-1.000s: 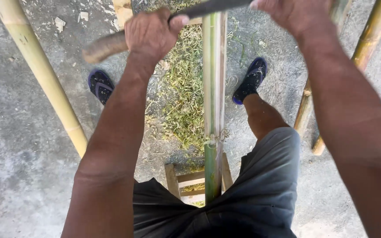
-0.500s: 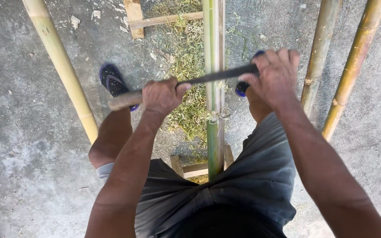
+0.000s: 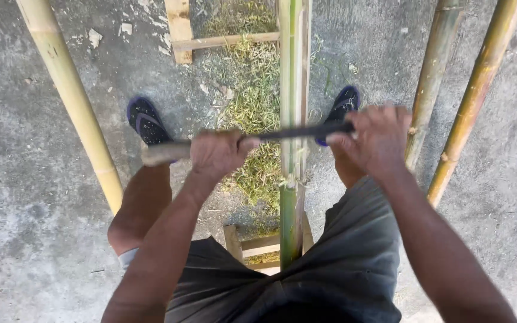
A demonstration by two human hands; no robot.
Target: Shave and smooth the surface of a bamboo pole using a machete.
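**Two hands drawing one blade across a green bamboo pole**

One blade is lying crosswise over the green pole, dark, narrow and flat, and it is touching the pole's upper face. Its pale wooden handle is sticking out to the left. The left hand is wrapping fully around that handle, fingers curled tight. The right hand is closing just as tightly over the blade's far end, on the other side of the pole. Both hands are sitting at about the same height, one on each side of the pole.

The pole is running straight away from the person, between the knees. It is bright green near the body and showing a paler, stripped strip further up. A small curl of fibre is hanging from it just below the blade.

One wooden frame is carrying the near end of the pole, and a second frame is standing at the far end. One heap of green shavings is lying on the concrete floor between them.

Three other poles are lying about: one yellow pole on the left, and two yellow-green ones side by side on the right.

Two blue sandals are showing, the left sandal beside the handle and the right sandal just beyond the right hand. Dark shorts are covering the lap.
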